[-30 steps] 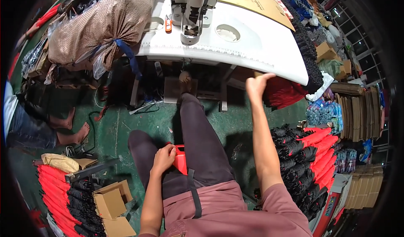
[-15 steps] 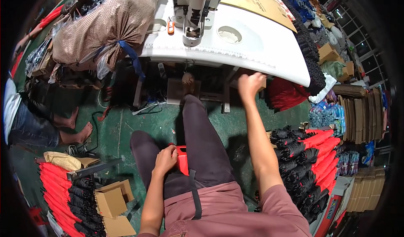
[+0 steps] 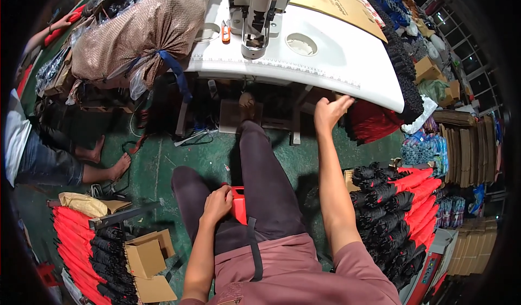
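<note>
My left hand [image 3: 218,203] is closed over the edge of a red plastic stool [image 3: 239,207] between my thighs. My right arm reaches forward, and my right hand [image 3: 332,112] is at the underside of the white sewing table's [image 3: 347,61] front edge. Its fingers are stretched out to the right with nothing visible in them; whether they touch the table I cannot tell. On the table stands a sewing machine [image 3: 258,12], and left of its arm lie orange thread snips [image 3: 226,32]. My bare foot [image 3: 247,103] is on a pedal [image 3: 228,118] under the table.
A big woven sack [image 3: 141,34] tied with blue cloth leans against the table's left. Red-and-black folded umbrellas [image 3: 418,196] are piled at right, with more umbrellas [image 3: 76,245] and an open carton [image 3: 145,256] at left. Another person's legs [image 3: 54,158] are at far left.
My right hand has turned, its fingers now straighter and pointing right along the table's underside. The view has shifted slightly. Another person's arm has appeared at the upper left.
</note>
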Available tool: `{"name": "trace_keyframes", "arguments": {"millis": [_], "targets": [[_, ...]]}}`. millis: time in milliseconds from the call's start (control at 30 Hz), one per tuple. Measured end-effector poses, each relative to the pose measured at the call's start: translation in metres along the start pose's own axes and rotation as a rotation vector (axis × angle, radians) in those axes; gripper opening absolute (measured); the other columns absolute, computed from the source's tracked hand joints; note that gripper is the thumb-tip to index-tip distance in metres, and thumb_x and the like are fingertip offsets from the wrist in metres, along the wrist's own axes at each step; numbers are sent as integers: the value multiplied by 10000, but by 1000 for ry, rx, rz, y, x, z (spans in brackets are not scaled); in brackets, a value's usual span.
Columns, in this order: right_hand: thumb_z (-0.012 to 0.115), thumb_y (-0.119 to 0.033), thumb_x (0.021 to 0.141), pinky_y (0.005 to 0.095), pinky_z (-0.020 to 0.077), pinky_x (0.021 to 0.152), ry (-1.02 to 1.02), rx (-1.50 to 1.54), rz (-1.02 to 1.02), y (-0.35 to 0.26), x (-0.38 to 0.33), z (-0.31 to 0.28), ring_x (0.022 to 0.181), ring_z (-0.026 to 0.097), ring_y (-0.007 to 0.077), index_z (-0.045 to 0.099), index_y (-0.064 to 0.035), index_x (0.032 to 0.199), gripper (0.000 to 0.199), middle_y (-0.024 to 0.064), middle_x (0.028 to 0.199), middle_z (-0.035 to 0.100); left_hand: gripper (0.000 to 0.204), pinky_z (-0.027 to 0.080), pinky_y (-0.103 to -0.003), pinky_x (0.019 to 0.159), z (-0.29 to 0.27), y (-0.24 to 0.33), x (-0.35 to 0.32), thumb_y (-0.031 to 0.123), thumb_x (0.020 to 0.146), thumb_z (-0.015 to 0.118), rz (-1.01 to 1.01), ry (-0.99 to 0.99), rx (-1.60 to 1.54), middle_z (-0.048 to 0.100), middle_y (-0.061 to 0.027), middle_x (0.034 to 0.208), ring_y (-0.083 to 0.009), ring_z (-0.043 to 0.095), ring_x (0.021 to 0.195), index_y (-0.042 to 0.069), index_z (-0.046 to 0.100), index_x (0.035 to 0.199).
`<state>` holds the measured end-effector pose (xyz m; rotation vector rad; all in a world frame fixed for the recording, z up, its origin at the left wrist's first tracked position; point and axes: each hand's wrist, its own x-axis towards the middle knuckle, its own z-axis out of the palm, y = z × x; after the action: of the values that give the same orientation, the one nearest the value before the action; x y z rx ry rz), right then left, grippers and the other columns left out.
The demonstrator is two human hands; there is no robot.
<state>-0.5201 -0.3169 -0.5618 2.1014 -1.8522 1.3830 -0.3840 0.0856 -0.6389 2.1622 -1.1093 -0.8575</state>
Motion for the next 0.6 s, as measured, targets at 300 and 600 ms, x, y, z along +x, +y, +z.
{"name": "trace_keyframes", "arguments": {"millis": [300,600], "targets": [[547,-1,870,453,440,1126,-500,423,-31,-32,-65,-43,1316,562,414,678,46,1229,386,223,1375,612,263,548,-549,867,5,-10,3,200,995,551,9,16,-2,730,-258,1020,-466,695,958,31,709,1120],[525,-33,940,517,370,1174,237,356,-177,0,81,-76,1336,524,428,603,95,1307,396,270,1402,566,269,549,-550,868,3,-15,-1,210,997,546,3,14,-3,730,-259,1008,-467,694,957,36,714,1117]]}}
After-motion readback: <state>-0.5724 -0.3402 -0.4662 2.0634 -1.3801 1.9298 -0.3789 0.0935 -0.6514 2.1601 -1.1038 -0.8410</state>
